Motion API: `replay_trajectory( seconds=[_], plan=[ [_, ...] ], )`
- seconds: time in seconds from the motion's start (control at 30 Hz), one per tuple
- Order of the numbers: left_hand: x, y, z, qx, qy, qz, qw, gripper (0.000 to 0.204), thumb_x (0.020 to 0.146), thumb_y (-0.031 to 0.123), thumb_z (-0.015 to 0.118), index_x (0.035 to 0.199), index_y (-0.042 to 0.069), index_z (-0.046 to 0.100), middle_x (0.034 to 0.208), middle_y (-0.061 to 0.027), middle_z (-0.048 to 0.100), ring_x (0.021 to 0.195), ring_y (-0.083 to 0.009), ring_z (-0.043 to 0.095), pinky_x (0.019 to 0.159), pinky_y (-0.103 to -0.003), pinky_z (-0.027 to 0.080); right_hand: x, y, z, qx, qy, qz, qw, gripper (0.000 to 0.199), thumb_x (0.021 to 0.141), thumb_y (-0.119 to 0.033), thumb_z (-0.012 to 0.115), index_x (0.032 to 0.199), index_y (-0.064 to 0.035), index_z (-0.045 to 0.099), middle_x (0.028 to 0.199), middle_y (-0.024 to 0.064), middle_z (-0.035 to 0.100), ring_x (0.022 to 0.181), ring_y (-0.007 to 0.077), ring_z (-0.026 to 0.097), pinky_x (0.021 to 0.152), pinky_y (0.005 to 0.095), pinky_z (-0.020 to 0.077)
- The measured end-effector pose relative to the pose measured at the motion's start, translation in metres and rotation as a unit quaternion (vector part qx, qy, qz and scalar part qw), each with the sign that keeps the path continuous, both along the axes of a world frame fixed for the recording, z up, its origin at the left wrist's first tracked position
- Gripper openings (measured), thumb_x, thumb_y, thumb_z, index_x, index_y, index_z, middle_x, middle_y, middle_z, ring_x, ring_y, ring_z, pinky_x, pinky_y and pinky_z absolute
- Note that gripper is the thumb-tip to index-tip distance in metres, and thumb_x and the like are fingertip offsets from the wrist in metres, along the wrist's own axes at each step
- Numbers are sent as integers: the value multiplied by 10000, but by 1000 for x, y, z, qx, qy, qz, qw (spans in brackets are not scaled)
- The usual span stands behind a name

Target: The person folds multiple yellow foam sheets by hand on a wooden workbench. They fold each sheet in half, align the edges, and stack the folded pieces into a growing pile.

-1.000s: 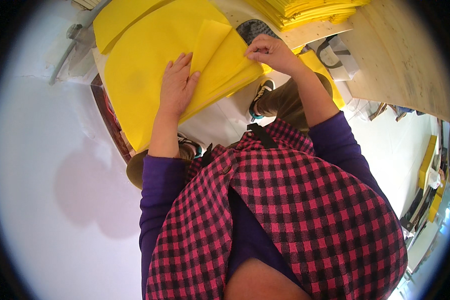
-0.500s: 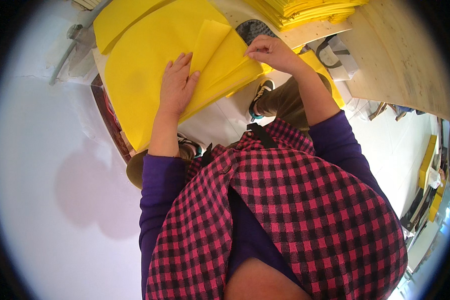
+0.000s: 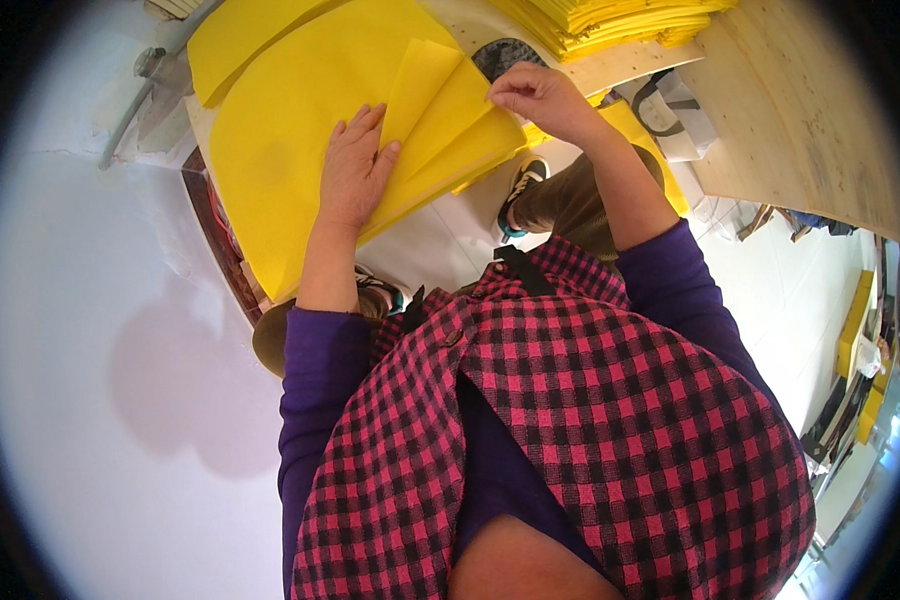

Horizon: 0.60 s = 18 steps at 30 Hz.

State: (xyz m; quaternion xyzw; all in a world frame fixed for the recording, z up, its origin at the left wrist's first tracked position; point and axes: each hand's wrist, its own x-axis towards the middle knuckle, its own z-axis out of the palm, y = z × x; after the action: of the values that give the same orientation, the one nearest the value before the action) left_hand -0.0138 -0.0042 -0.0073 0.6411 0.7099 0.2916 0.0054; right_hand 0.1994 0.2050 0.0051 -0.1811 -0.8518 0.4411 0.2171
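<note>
Sheets of thin, bright yellow, cloth-like material (image 3: pixel 280 130) lie layered in front of the person, with a creased flap (image 3: pixel 418 90) of the same yellow material standing up slightly near their right edge. The left hand (image 3: pixel 357 170) rests flat on the layers just left of that flap, fingers extended and thumb apart. The right hand (image 3: pixel 542 102) has thumb and fingertips drawn together at the layers' right edge; whether any material is caught between them is too small to tell. Thin layers could cling, so a pinch might catch two at once or none. Pressure from the left palm could set a hard crease if the flap were pulled against it. The near edge appears above the pale, smooth floor (image 3: pixel 425 235), so a sideways tug could drag the layers askew or slide some off.
</note>
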Motion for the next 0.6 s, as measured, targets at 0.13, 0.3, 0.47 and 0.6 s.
replay_trajectory(
  seconds=[0.13,0.3,0.47,0.6],
  plan=[
    [0,0,0,4,1,1,1000,351,909,277,534,1065,-30,600,1352,-151,498,1296,-339,412,1087,-491,276,-2,-5,2,-69,14,-10,997,151,869,-167,645,949,-44,679,772,28,629,720,132,583,685,264,474],
    [0,0,1,1,1,0,1000,355,905,270,538,1085,-31,596,1353,-151,498,1296,-338,413,1085,-495,276,-4,-15,7,-119,7,-17,993,187,885,-196,633,970,-36,679,727,4,628,668,91,569,624,241,462],
    [0,1,1,0,2,1,1000,373,905,271,537,1110,-35,590,1359,-145,494,1299,-334,411,1087,-496,273,1,-22,16,-188,-70,-35,979,230,934,-242,582,1053,-61,658,811,-29,612,723,55,561,606,201,425],
    [0,1,1,-1,3,4,1000,385,908,277,533,1129,-34,586,1362,-141,492,1302,-329,410,1090,-491,271,2,-24,15,-246,-48,-53,967,242,906,-152,592,1125,-53,619,819,-28,609,709,52,553,603,201,423]
  ],
)
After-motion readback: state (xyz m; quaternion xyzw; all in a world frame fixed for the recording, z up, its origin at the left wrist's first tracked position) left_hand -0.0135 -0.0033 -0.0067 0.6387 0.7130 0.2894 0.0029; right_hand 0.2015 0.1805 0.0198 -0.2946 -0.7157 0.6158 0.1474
